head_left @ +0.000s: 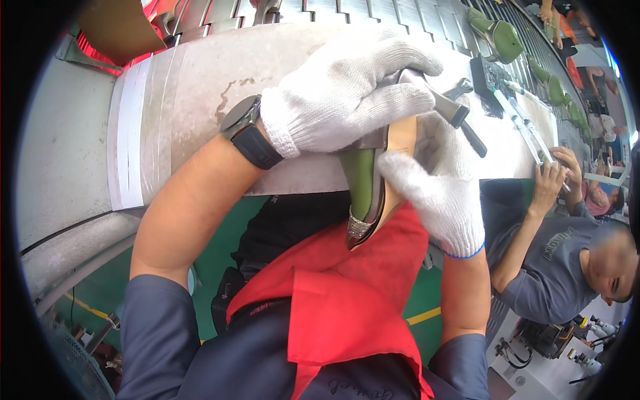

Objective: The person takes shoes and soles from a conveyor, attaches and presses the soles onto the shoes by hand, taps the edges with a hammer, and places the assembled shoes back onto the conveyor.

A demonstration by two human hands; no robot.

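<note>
Between my two hands hangs a heeled shoe (pixel 362 180), toe pointing down toward me, with a glittery band near the pointed tip. Green shows along its side, and its tan sole (pixel 402 137) faces right. My left hand (pixel 353 93), in a white knitted glove, is closed round the heel end; a grey block heel (pixel 437 100) with a dark tip juts out past the fingers. Against the sole and side presses my right hand (pixel 440 183), also gloved, its thumb across the shoe and its other fingers partly hidden. Behind the heel, a metal tool (pixel 461 87) is partly covered.
The pale worktable (pixel 193 100) lies under my hands. Syringe-like tubes (pixel 523 127) and a black holder (pixel 485 83) are at its right. A slatted conveyor (pixel 393 13) runs behind, carrying green shoe lasts (pixel 500 39). A co-worker (pixel 560 253) sits at right, hands near the tubes.
</note>
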